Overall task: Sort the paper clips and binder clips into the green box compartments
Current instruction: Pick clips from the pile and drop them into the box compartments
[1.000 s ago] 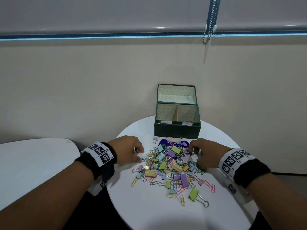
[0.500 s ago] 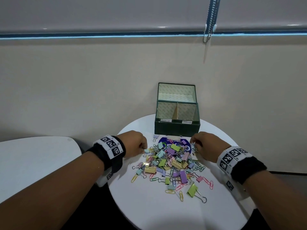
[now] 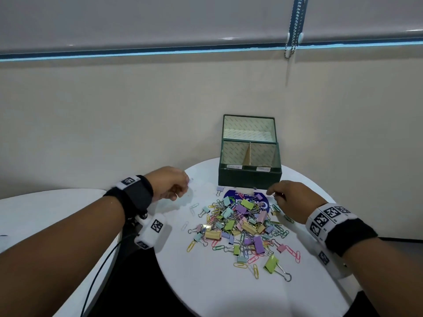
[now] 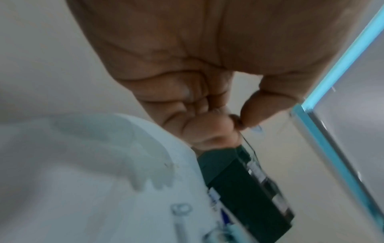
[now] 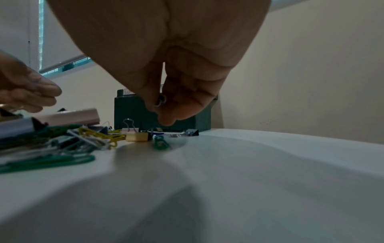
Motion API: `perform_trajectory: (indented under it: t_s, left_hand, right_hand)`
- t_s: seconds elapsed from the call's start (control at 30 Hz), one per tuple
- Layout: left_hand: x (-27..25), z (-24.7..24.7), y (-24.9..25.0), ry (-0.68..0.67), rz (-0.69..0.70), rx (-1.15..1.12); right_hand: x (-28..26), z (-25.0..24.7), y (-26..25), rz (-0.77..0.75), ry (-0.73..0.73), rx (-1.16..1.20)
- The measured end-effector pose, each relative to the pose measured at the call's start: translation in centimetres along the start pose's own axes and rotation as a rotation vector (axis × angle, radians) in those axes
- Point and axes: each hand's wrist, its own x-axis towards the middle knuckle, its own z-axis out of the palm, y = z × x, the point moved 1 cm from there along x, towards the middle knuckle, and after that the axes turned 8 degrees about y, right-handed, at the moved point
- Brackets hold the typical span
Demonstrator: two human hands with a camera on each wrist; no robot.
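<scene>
A dark green box (image 3: 249, 179) stands open at the back of the round white table (image 3: 206, 282), with two labelled front compartments split by a divider; what they hold is hidden. A pile of pastel paper clips and binder clips (image 3: 242, 225) lies in front of it. My left hand (image 3: 186, 183) hovers left of the box, thumb and finger pinching a pale blue paper clip (image 4: 256, 129). My right hand (image 3: 273, 194) is at the pile's far right edge, just before the box, fingers curled round a small dark clip (image 5: 161, 100) whose kind I cannot tell.
A second white table (image 3: 45, 213) sits to the left across a dark gap. The wall rises right behind the box. A blue round sticker (image 3: 231, 196) shows under the pile. A green binder clip (image 3: 271, 264) and stray paper clips lie nearer me.
Both hands have left the sides of the pile and moved forward toward the box, each holding a clip. The left hand has risen clear of the table.
</scene>
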Motion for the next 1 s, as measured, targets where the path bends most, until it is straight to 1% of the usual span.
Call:
perform_trajectory:
  t_s: [0.03,0.1,0.17,0.23,0.3,0.4,0.5,0.57,0.6,0.67,0.7,0.73,0.8,0.9,1.0]
  left_hand:
    - [-0.2,-0.3,-0.2,-0.008,-0.046,-0.188]
    - [-0.6,-0.7,-0.4,-0.058,-0.096,-0.499]
    - [-0.6,-0.9,-0.7,-0.095,-0.129,-0.718]
    - [-0.6,-0.8,-0.8,-0.126,-0.163,-0.806]
    - [-0.7,-0.5,-0.7,-0.151,-0.19,-0.777]
    - [-0.7,0.2,-0.6,-0.123,-0.212,-0.6]
    - [-0.7,0.5,-0.9,-0.038,-0.109,-0.231]
    - [-0.8,0.6,-0.7,-0.056,-0.039,0.079]
    - [-1.0,0.7,-0.6,-0.07,0.001,0.294]
    - [-1.2,1.2,-0.3,-0.085,0.129,0.756]
    - [-1.3,1.6,-0.1,-0.081,0.204,0.938]
    - [-1.3,2.1,0.0,-0.087,0.265,1.06]
    - [-1.1,2.8,-0.1,-0.101,0.339,1.14]
    - [-0.7,3.3,-0.4,-0.148,0.445,1.171]
    - [-0.8,3.8,-0.1,-0.155,0.516,1.261]
  right_hand:
    - [0.0,-0.1,0.0,-0.009,-0.002,0.001]
    - [0.0,-0.3,-0.1,-0.004,-0.005,0.018]
    - [0.0,-0.4,-0.1,0.014,-0.026,0.027]
    - [-0.2,-0.4,-0.4,0.017,-0.099,0.021]
    - [-0.4,-0.3,-0.7,0.01,-0.184,0.012]
    - [-0.6,-0.3,-0.9,0.04,-0.222,0.007]
    - [-0.8,-0.1,-1.0,0.044,-0.242,-0.051]
    - [-0.8,0.0,-0.9,0.05,-0.222,-0.077]
    - [-0.8,-0.1,-0.8,0.06,-0.201,-0.091]
    - [-0.6,-0.2,-0.6,0.08,-0.138,-0.108]
    - [-0.4,-0.3,-0.5,0.09,-0.102,-0.094]
    - [-0.2,-0.3,-0.3,0.105,-0.075,-0.073]
    - [0.1,-0.2,0.1,0.139,-0.041,-0.049]
    - [0.1,-0.2,0.4,0.154,-0.055,-0.076]
    - [0.1,0.0,0.3,0.144,-0.068,-0.044]
